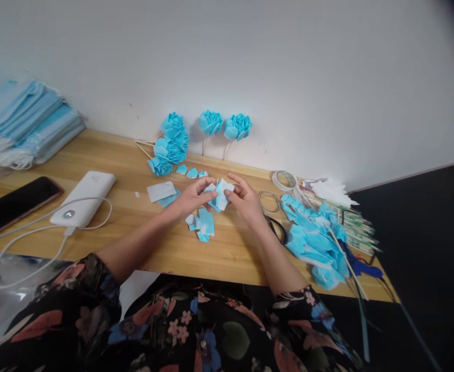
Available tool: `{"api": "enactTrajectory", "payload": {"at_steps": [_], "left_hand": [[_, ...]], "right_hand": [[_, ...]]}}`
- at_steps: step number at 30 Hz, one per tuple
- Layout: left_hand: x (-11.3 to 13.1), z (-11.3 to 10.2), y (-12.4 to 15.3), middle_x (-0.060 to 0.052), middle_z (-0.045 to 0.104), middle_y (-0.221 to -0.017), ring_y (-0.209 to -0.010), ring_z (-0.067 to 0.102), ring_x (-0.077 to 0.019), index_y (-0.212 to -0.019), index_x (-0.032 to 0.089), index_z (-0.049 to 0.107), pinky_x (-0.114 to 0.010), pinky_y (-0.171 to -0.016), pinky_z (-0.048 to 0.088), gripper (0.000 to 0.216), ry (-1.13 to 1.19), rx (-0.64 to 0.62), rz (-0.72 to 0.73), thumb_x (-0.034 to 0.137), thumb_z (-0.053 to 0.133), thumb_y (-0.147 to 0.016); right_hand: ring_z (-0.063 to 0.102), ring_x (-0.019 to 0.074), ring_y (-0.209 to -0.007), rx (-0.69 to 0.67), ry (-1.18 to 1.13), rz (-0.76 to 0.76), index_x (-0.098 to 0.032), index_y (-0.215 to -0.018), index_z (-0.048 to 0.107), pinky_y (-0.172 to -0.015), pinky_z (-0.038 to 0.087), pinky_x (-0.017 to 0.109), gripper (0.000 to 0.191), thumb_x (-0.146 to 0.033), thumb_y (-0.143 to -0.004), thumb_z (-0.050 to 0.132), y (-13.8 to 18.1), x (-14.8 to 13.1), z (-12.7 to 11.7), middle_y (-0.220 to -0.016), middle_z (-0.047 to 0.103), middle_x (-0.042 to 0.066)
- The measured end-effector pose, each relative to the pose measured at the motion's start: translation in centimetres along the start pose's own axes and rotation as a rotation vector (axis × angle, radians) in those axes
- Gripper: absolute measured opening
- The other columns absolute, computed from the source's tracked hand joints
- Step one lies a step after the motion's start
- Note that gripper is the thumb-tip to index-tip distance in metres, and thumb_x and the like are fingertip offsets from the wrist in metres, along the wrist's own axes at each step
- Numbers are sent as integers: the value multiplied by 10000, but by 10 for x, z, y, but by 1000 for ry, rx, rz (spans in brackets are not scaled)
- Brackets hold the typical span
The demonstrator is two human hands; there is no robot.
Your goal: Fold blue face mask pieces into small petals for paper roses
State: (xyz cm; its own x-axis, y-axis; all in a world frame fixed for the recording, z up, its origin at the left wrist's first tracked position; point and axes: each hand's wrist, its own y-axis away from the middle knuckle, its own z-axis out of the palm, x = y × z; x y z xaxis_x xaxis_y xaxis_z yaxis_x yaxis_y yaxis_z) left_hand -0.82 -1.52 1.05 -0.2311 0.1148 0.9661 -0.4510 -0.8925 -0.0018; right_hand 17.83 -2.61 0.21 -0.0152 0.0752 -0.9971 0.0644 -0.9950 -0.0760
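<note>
Between my two hands, above the middle of the table, is a folded piece of light blue and white mask fabric (pixel 221 195). My left hand (pixel 196 195) pinches its left side between thumb and fingers. Its right side is gripped by my right hand (pixel 247 200), with the index finger raised. Cut blue fabric pieces (pixel 207 222) lie on the wood just below my hands. Small petal-shaped pieces (pixel 192 173) rest behind my left hand. A white and blue fabric rectangle (pixel 162 191) lies left of it, partly under the wrist.
Blue fabric flowers on sticks (pixel 168 150) lie at the back; two more (pixel 238 127) lean on the wall. Tape rolls (pixel 283 180), crumpled blue fabric (pixel 312 237) and a blue-handled tool (pixel 366 269) are right. Left are a power bank (pixel 84 196), phone (pixel 17 204) and stacked masks (pixel 29 121).
</note>
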Motion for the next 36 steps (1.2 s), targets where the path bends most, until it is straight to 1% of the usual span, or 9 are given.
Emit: {"api": "enactTrajectory", "payload": {"at_steps": [5,12,20,25,28,30,31,33,36], "left_hand": [[-5,-3,-3,-6,614,-945,-698,576,-113,-981,185,567,-198,-497,501,413,-45,67,-16,366,798,-689],[-10,-6,-6,24,584,-840,-631,541,-98,-975,186,575,-201,-499,478,400,57,190,23,313,798,-669],[-11,-6,-8,7,612,-871,-654,556,-110,-996,179,576,-206,-489,471,428,105,236,92,323,810,-668],[-13,-6,-8,-2,617,-881,-676,560,-120,-1020,180,568,-222,-534,474,391,-12,211,94,337,753,-713],[-8,-6,-7,-34,648,-989,-835,597,-149,-1071,186,596,-238,-669,487,390,-229,373,196,268,739,-718],[-3,-5,-3,-34,658,-992,-857,584,-148,-1034,190,625,-241,-718,466,327,-380,485,290,251,736,-733],[-1,-3,-1,-28,662,-941,-817,574,-143,-982,188,638,-244,-712,455,252,-428,488,315,268,724,-759],[0,0,3,-11,650,-800,-713,547,-134,-857,180,647,-251,-676,436,148,-468,396,307,319,681,-817],[-5,6,7,-12,664,-768,-700,570,-140,-813,179,658,-256,-671,444,190,-467,218,216,367,676,-833]], "right_hand": [[547,118,-591,48,-14,-2,-228,-1265,639,-619,501,273,550,-406,-761,770,3,6,2,-650,583,-73],[661,178,-755,18,-156,109,-254,-1314,632,-668,555,316,614,-561,-790,722,11,8,-1,-918,723,28],[663,186,-790,10,-149,123,-232,-1075,756,-660,559,306,416,-488,-748,785,15,9,1,-863,731,29],[582,130,-602,60,-14,36,-211,-797,735,-606,515,280,255,-462,-762,761,16,10,3,-676,684,-8],[568,128,-582,144,32,-11,-216,-788,725,-595,492,274,213,-428,-794,720,16,10,2,-658,674,-16],[571,135,-596,214,86,-49,-220,-817,727,-605,489,277,191,-407,-817,690,17,8,1,-675,678,-14],[573,140,-605,241,137,-73,-221,-821,726,-611,488,280,183,-397,-828,676,17,7,1,-680,679,-12],[587,155,-633,264,276,-147,-226,-821,726,-631,490,292,167,-372,-851,651,19,5,2,-707,691,0],[635,186,-707,216,497,-315,-244,-824,735,-702,510,328,143,-313,-882,625,23,4,5,-798,732,32]]}}
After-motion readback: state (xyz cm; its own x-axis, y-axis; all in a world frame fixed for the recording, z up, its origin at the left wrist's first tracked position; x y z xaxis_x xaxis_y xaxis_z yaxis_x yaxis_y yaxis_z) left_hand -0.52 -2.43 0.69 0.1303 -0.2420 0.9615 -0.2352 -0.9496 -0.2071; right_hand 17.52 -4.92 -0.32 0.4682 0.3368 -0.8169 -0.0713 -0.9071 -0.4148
